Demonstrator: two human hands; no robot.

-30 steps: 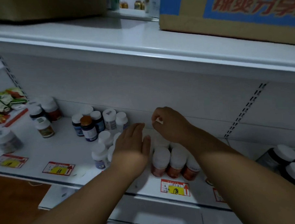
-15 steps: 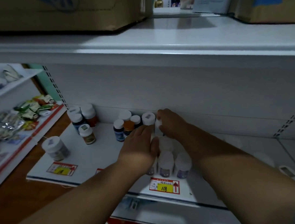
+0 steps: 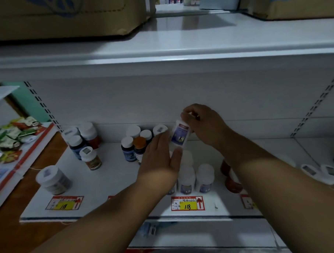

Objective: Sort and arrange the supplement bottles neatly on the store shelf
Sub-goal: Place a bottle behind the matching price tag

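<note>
My right hand [image 3: 201, 123] grips a small white bottle with a blue label [image 3: 180, 134] by its cap, lifted and tilted above the white shelf [image 3: 111, 182]. My left hand [image 3: 160, 159] lies flat and open, fingers together, against the left side of a row of white-capped bottles [image 3: 195, 177] standing near the shelf front. Behind the left hand stands a cluster of dark blue and orange-capped bottles [image 3: 133, 145]. Reddish bottles [image 3: 231, 181] are partly hidden behind my right forearm.
Further bottles stand at the shelf's back left [image 3: 82, 137], and a wide jar [image 3: 53, 180] sits near the front left. Price tags [image 3: 187, 203] line the shelf edge. Snack packets [image 3: 11, 137] fill the neighbouring rack. The upper shelf [image 3: 159, 57] overhangs, carrying cardboard boxes [image 3: 61, 14].
My right hand has lifted the blue-labelled bottle up from the back of the group. The left hand stays pressed against the row. The camera has shifted left.
</note>
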